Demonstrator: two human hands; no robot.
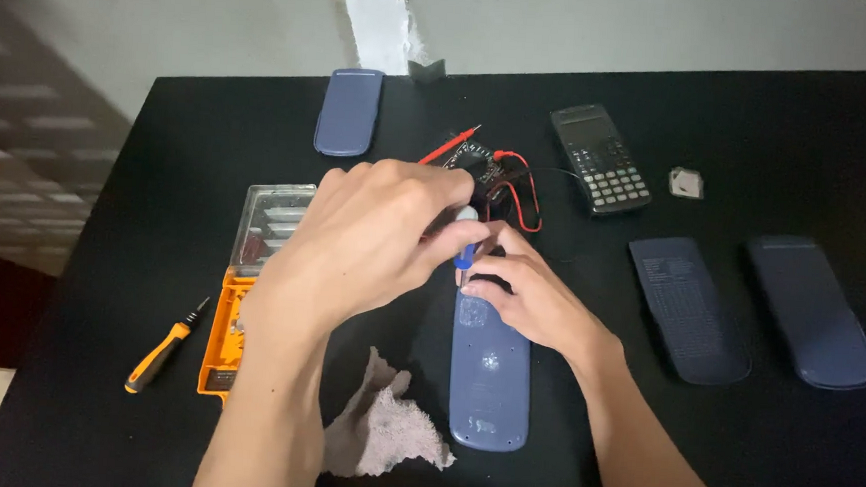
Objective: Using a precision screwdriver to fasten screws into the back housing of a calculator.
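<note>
Apparently the unscrewing is only midway: the left hand [378, 235] pinches a small blue screwdriver [465, 247] upright on the blue calculator back [489, 362] lying on the desk [741, 443], the right hand [530, 300] fingers press it down, cover not lifted.

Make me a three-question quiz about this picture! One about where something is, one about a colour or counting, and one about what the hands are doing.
1. Where does the orange-handled screwdriver lie?
A. left of the orange tool case
B. on the calculator
C. in a hand

2. What colour is the table?
A. white
B. black
C. green

3. What is the left hand doing?
A. resting flat
B. gripping a blue-handled screwdriver
C. holding the grey cloth

Answers: 1 A, it lies alone on the table beside the case. 2 B, the top is black throughout. 3 B, its fingers close round the handle, above the blue device back that the right hand steadies.
</note>
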